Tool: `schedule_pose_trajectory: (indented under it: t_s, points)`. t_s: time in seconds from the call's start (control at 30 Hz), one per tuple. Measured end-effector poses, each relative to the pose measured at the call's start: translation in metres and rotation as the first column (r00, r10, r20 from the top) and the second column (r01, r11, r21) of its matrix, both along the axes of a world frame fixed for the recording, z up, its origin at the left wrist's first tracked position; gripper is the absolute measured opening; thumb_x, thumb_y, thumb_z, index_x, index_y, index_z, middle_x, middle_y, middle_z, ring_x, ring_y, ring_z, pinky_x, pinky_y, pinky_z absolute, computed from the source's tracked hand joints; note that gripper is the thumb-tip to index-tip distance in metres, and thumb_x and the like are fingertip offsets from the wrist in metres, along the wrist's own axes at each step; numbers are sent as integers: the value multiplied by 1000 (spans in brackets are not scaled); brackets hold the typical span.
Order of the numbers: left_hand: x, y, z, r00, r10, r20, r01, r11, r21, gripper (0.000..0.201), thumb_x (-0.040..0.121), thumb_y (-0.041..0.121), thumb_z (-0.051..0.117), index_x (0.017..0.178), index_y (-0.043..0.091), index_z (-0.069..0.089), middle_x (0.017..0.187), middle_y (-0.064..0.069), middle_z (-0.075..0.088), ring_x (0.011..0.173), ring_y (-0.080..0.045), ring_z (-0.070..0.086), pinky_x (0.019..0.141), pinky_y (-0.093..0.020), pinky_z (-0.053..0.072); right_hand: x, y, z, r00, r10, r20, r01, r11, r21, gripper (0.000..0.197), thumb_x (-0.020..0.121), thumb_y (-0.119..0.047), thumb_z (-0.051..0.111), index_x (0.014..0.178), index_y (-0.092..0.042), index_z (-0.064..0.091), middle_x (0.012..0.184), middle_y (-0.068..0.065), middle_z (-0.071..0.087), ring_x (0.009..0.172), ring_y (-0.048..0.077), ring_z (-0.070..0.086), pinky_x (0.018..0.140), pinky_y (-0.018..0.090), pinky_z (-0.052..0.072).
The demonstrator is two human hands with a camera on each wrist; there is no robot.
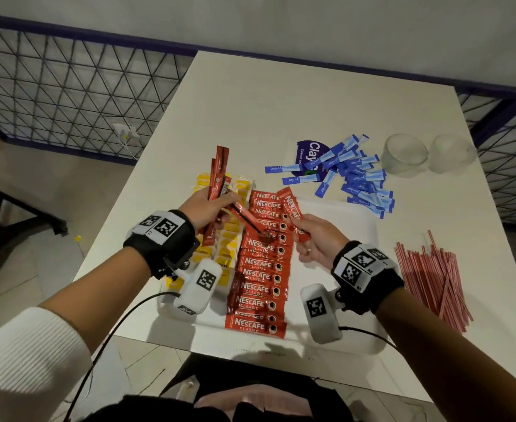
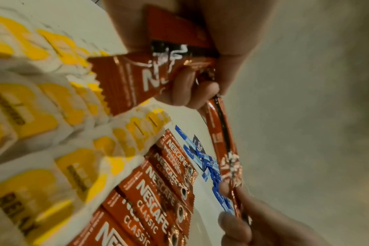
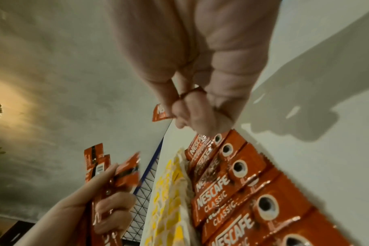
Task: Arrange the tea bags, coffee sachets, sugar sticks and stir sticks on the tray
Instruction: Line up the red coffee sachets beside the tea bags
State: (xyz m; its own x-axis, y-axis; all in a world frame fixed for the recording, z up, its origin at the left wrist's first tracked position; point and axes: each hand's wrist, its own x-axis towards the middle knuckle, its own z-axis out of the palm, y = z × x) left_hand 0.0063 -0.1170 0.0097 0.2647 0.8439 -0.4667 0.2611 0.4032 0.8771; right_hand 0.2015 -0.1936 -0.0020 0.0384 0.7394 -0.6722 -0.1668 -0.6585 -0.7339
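Observation:
A white tray (image 1: 352, 222) lies near the table's front edge. On it, yellow tea bags (image 1: 229, 239) fill the left column and red coffee sachets (image 1: 259, 269) overlap in a row down the middle. My left hand (image 1: 220, 205) grips a bundle of coffee sachets (image 1: 218, 175) above the tea bags; one sachet (image 1: 246, 219) sticks out of it toward the row. My right hand (image 1: 299, 229) pinches a single coffee sachet (image 1: 291, 208) over the row's far end. Blue sugar sticks (image 1: 352, 175) and red-white stir sticks (image 1: 433, 278) lie on the table beside the tray.
Two upturned glass cups (image 1: 406, 155) stand at the back right. A purple packet (image 1: 310, 155) lies under the sugar sticks. The table's left edge (image 1: 135, 190) runs close to the tray, with a wire fence (image 1: 68, 95) beyond.

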Motion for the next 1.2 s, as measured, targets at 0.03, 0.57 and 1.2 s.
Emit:
schedule_pose_trajectory:
  t_s: [0.03,0.57,1.2]
  points:
    - [-1,1,1,999,-11,-37,11,1000,2,20,92,15,54,74,12,47,48,3,52,33,-5,40,35,-15,34,2,-1,-1,1000,19,-12,-19,999,-35,16,96,-15,40,83,-14,50,61,4,42,37,10,34,44,18,26]
    - [21,-12,3,419,-573,-705,728,676,-117,44,88,31,61,128,18,47,119,-6,60,106,-22,58,85,-27,44,10,-21,-9,890,400,218,-381,916,-124,9,87,-17,63,86,-13,55,65,4,64,43,8,50,43,18,36]
    - [35,-20,-8,7,-500,-866,885,406,-227,45,91,47,50,128,22,42,122,-3,57,106,-22,57,81,-31,46,0,-19,-25,853,343,394,-289,938,-192,29,81,-23,70,83,-16,42,58,0,63,32,2,47,31,12,30]
